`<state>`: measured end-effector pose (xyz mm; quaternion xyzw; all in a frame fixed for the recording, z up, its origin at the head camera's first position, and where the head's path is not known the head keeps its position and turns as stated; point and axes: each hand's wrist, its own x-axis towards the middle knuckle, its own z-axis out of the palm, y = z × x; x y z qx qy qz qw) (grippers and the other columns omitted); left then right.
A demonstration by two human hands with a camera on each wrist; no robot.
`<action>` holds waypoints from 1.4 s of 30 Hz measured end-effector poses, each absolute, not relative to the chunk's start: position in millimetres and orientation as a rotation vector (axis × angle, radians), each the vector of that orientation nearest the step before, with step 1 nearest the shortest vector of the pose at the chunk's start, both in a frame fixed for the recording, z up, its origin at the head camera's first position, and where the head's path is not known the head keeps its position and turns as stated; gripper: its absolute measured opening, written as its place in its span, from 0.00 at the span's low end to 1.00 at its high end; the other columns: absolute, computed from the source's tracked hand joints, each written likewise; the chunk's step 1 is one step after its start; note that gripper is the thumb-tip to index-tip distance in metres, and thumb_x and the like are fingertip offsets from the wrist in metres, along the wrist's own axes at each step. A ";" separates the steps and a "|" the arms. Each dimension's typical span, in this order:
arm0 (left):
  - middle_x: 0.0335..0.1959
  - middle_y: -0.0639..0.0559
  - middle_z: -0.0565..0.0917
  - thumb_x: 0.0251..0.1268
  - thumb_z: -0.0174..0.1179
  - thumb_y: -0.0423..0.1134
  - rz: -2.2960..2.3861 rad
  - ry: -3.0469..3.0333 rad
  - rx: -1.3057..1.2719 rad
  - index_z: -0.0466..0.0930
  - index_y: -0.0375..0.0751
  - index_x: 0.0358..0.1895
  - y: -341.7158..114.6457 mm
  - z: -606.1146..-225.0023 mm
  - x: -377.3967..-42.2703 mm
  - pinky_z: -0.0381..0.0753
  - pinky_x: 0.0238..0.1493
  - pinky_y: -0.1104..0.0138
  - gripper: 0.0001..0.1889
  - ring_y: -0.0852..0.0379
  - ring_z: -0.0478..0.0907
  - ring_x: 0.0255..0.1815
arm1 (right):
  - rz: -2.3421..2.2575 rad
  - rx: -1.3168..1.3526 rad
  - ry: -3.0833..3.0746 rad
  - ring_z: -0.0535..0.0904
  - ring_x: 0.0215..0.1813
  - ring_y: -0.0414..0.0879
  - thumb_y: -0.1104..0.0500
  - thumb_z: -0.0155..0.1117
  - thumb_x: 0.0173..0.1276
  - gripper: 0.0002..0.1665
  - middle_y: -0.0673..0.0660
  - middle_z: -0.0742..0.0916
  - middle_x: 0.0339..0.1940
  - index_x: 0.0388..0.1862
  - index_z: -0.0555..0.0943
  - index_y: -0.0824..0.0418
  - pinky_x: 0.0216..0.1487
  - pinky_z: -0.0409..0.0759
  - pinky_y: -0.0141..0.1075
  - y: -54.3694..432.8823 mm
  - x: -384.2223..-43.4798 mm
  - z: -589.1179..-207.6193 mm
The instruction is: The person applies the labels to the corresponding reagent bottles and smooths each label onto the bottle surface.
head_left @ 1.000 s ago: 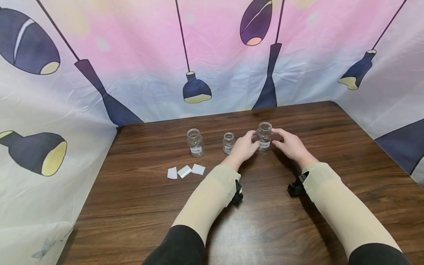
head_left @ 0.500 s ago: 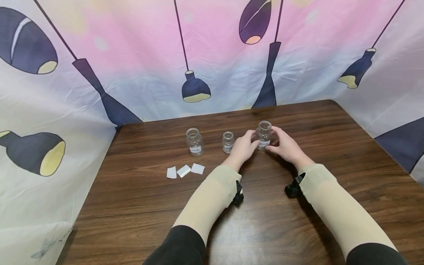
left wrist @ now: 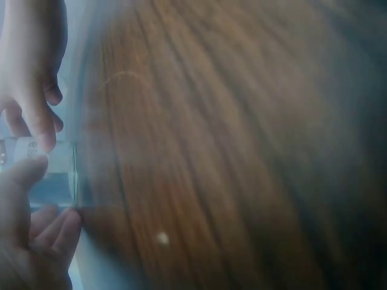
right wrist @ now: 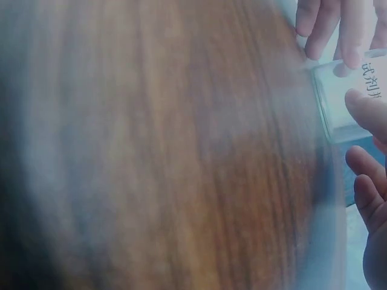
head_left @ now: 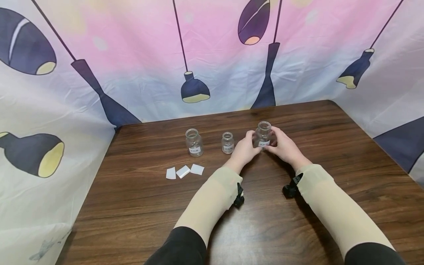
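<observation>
A clear glass reagent bottle (head_left: 264, 133) without a lid stands upright on the table's right half, a white printed label (head_left: 264, 144) on its front. My left hand (head_left: 243, 150) holds it from the left and my right hand (head_left: 287, 148) from the right, both thumbs at the label. In the left wrist view, fingers of both hands surround the bottle (left wrist: 55, 187). The right wrist view catches the bottle's base end (right wrist: 332, 112) and part of the label's dark characters. Just left of my left hand is a smaller labelled glass bottle (head_left: 227, 140).
Farther left stands another large labelled glass bottle (head_left: 194, 141). In front of it lie three small white pieces, a left one (head_left: 170, 173), a middle one (head_left: 183, 171) and a right one (head_left: 197, 169). A printed cloth (head_left: 149, 92) hangs behind the wooden table (head_left: 132, 213).
My right hand has moved left, closing in around the bottle, and its thumb has come to the label. The left thumb has also come to the label. The other bottles and white pieces stay put.
</observation>
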<state>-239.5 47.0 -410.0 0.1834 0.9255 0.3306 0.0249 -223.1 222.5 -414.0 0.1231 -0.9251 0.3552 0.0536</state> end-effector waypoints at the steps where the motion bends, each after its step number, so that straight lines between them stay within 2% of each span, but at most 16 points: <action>1: 0.58 0.51 0.77 0.63 0.61 0.46 1.013 2.870 0.560 0.58 0.47 0.65 48.5 -410.3 -239.2 0.74 0.52 0.63 0.31 0.54 0.76 0.54 | 1.076 0.372 -2.814 0.78 0.43 0.56 0.63 0.68 0.60 0.45 0.65 0.74 0.56 0.71 0.54 0.59 0.44 0.76 0.50 222.8 -223.5 -414.2; 8: 0.57 0.52 0.78 0.64 0.59 0.45 0.948 2.941 0.510 0.56 0.48 0.66 53.8 -412.6 -239.9 0.76 0.48 0.62 0.30 0.55 0.78 0.51 | 1.041 0.385 -2.831 0.78 0.44 0.57 0.65 0.65 0.62 0.43 0.65 0.74 0.57 0.72 0.54 0.58 0.45 0.75 0.51 226.6 -224.0 -415.1; 15: 0.56 0.51 0.79 0.64 0.59 0.45 0.954 2.964 0.635 0.50 0.51 0.71 47.5 -414.5 -240.3 0.77 0.48 0.60 0.36 0.53 0.80 0.48 | 1.047 0.356 -2.843 0.78 0.44 0.57 0.65 0.64 0.63 0.42 0.65 0.75 0.57 0.72 0.54 0.55 0.45 0.75 0.51 227.3 -221.9 -413.5; 24: 0.49 0.50 0.82 0.64 0.60 0.45 0.916 2.984 0.683 0.49 0.57 0.73 45.5 -413.1 -241.0 0.78 0.40 0.59 0.38 0.51 0.82 0.38 | 1.059 0.318 -2.833 0.79 0.44 0.57 0.64 0.65 0.63 0.42 0.63 0.76 0.57 0.71 0.55 0.54 0.45 0.75 0.51 228.5 -223.6 -415.6; 34: 0.48 0.49 0.83 0.65 0.58 0.45 0.822 2.982 0.693 0.48 0.54 0.73 44.8 -409.1 -240.7 0.78 0.44 0.60 0.37 0.52 0.81 0.42 | 1.046 0.355 -2.835 0.79 0.45 0.58 0.66 0.63 0.64 0.41 0.64 0.76 0.57 0.72 0.55 0.54 0.46 0.75 0.52 229.9 -223.4 -415.1; 42: 0.41 0.48 0.84 0.66 0.57 0.46 0.713 2.987 0.711 0.46 0.54 0.74 44.6 -406.6 -241.9 0.78 0.41 0.62 0.37 0.53 0.81 0.38 | 1.033 0.360 -2.828 0.79 0.44 0.58 0.66 0.63 0.63 0.41 0.64 0.76 0.56 0.71 0.55 0.55 0.46 0.75 0.52 230.5 -223.2 -415.2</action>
